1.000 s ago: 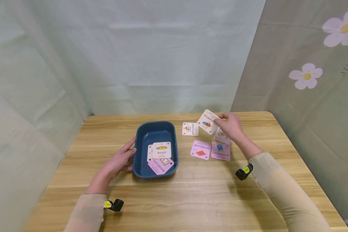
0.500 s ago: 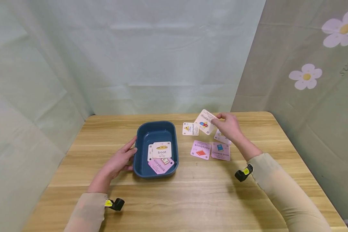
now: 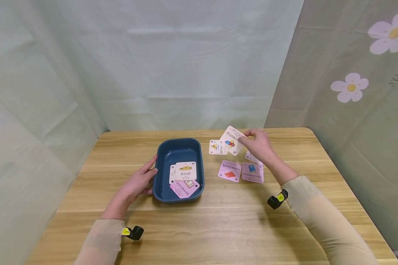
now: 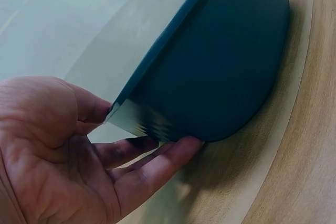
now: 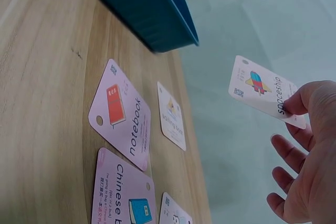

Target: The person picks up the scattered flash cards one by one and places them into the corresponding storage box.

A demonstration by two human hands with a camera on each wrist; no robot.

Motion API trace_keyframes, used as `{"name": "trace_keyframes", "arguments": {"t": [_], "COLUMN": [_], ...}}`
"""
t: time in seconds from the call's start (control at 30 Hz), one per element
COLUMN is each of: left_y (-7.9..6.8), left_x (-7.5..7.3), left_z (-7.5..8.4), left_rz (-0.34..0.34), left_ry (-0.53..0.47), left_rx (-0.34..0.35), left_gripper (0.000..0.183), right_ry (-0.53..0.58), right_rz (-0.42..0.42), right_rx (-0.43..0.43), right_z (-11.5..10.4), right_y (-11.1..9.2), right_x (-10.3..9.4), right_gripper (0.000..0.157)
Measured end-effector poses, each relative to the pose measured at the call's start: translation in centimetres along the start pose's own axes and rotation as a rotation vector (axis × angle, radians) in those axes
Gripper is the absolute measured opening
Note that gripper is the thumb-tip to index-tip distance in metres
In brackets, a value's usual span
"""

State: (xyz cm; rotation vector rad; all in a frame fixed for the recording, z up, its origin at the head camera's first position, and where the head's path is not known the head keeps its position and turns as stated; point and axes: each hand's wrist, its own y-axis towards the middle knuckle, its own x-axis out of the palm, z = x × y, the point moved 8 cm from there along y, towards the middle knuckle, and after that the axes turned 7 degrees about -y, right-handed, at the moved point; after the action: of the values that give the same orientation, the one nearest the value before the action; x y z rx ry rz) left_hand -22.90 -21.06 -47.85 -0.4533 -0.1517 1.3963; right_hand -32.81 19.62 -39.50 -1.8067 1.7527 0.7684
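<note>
My left hand (image 3: 139,183) holds the left side of a blue plastic bin (image 3: 159,154); in the left wrist view the thumb (image 4: 92,107) meets the rim and a fingertip (image 4: 189,145) touches low on the wall. Inside lie a "boat" card (image 3: 185,172), a "storybook" card (image 3: 184,188) and a partly covered white card (image 3: 171,175). Between thumb and finger, my right hand (image 3: 258,145) pinches a "spaceship" flashcard (image 3: 231,137) by its edge, raised above the table. It overlaps the "sailing boat" card (image 3: 215,147) in the head view.
Pink "notebook" (image 3: 229,171) and "Chinese book" (image 3: 252,173) cards lie on the wooden table (image 3: 219,228) right of the bin. Another white card (image 3: 253,157) is partly hidden under my right hand. A pale curtain (image 3: 185,73) hangs behind the table.
The right hand has moved slightly left with the spaceship card, which now covers part of the sailing boat card. The left hand and bin have barely shifted.
</note>
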Motion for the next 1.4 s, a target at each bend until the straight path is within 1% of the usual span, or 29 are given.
{"name": "trace_keyframes", "arguments": {"t": [0.2, 0.4, 0.63, 0.8, 1.07, 1.17, 1.4], "left_y": [0.1, 0.1, 0.0, -0.1, 0.0, 0.0, 0.0], "left_x": [0.0, 0.0, -0.1, 0.0, 0.1, 0.1, 0.1], "left_z": [-0.1, 0.0, -0.1, -0.2, -0.2, -0.2, -0.3], "left_rz": [0.0, -0.007, -0.007, -0.001, -0.001, -0.003, -0.001], "left_ry": [0.005, 0.005, 0.013, 0.0, 0.002, 0.003, 0.0], "left_rx": [-0.003, -0.004, -0.013, -0.018, -0.009, -0.008, -0.007], "left_gripper": [0.06, 0.06, 0.06, 0.059, 0.06, 0.06, 0.06], "right_ry": [0.002, 0.016, 0.005, 0.011, 0.037, 0.03, 0.009], "right_rz": [-0.002, 0.002, -0.013, -0.025, -0.043, -0.046, -0.027], "right_rx": [-0.012, -0.046, -0.063, -0.083, -0.115, -0.117, -0.167], "right_z": [-0.5, -1.3, -2.5, -3.2, -4.5, -5.0, -6.4], "right_y": [-0.1, -0.2, -0.4, -0.5, -0.6, -0.6, -0.5], "right_x": [0.2, 0.6, 1.8, 2.6, 3.6, 3.9, 4.8], "right_gripper": [0.03, 0.028, 0.026, 0.024, 0.022, 0.021, 0.018]}}
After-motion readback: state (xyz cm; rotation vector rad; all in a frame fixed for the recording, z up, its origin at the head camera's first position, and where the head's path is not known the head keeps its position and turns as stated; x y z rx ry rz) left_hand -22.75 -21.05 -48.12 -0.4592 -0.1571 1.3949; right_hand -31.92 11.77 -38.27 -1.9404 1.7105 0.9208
